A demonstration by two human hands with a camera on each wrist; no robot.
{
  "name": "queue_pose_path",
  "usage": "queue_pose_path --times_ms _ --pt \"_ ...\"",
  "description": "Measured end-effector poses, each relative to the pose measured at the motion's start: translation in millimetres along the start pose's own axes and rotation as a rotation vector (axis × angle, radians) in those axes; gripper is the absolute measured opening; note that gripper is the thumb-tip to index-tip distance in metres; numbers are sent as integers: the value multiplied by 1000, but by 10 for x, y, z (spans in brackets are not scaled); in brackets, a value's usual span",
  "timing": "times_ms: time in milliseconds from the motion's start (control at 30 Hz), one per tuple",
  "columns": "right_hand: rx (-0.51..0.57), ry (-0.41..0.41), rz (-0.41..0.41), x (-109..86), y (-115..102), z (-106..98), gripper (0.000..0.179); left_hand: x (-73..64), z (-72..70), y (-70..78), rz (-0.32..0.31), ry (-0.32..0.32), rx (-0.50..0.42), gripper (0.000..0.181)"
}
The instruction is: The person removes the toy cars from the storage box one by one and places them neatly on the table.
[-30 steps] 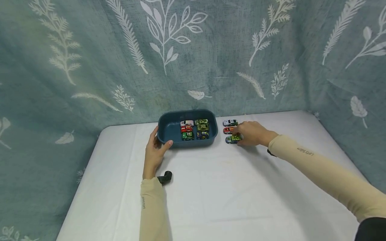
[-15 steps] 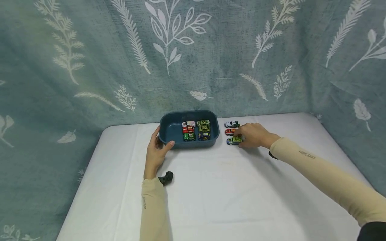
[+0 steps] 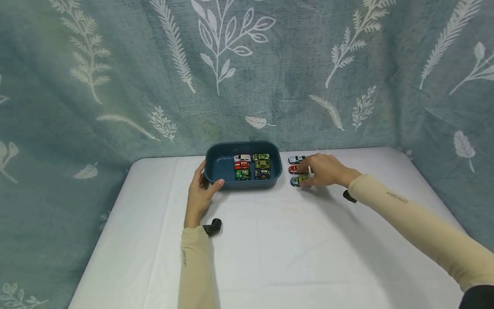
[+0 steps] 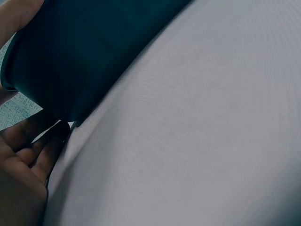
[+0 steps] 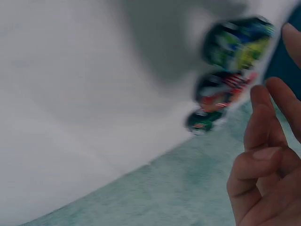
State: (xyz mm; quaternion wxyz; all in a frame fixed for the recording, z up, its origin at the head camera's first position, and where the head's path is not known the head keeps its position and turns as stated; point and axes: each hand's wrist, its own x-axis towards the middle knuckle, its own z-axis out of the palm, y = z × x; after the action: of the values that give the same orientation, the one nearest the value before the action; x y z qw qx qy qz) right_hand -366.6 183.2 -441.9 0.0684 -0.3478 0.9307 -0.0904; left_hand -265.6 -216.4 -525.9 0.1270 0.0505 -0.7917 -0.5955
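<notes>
My left hand (image 3: 198, 197) holds the left end of a dark blue plastic tub (image 3: 247, 185), thumb at the front and fingers round the side. The left wrist view shows the tub's outer wall (image 4: 89, 52) with the thumb pressed near its rim. Over a short column of toy cars right of the tub, my right hand (image 3: 327, 168) has thumb and fingers spread apart. The column holds a white car (image 3: 295, 159), an orange-red car (image 3: 293, 169) and, nearest me, a green-and-blue car (image 3: 295, 181), each partly covered by the fingers. No car shows between them in the right wrist view.
Inside the tub, several toy cars, including a white one (image 3: 242, 158) and a green one (image 3: 243, 174), stand in two columns. The tub's left part shows bare floor. A white cloth (image 3: 278, 249) covers the table; a patterned curtain (image 3: 173, 77) hangs behind.
My right thumb and fingers have spread apart from their closer grouping over the nearest car. My left hand stays on the tub. The whole head view has shifted slightly.
</notes>
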Motion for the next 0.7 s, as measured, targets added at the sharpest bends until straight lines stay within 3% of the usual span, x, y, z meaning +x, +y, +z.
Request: queue_pose_path --times_ms 167,300,500,700 --pt "108 70 -54 237 -207 -134 38 17 -40 -1 5 -1 1 90" --pt "172 60 -69 534 -440 -196 48 23 -82 -9 -3 3 6 90" --pt "149 11 -77 995 -733 -250 51 8 -79 -28 -10 6 6 89" --pt "82 -29 -96 1302 -889 -243 45 -4 -17 -32 19 0 -9 90"
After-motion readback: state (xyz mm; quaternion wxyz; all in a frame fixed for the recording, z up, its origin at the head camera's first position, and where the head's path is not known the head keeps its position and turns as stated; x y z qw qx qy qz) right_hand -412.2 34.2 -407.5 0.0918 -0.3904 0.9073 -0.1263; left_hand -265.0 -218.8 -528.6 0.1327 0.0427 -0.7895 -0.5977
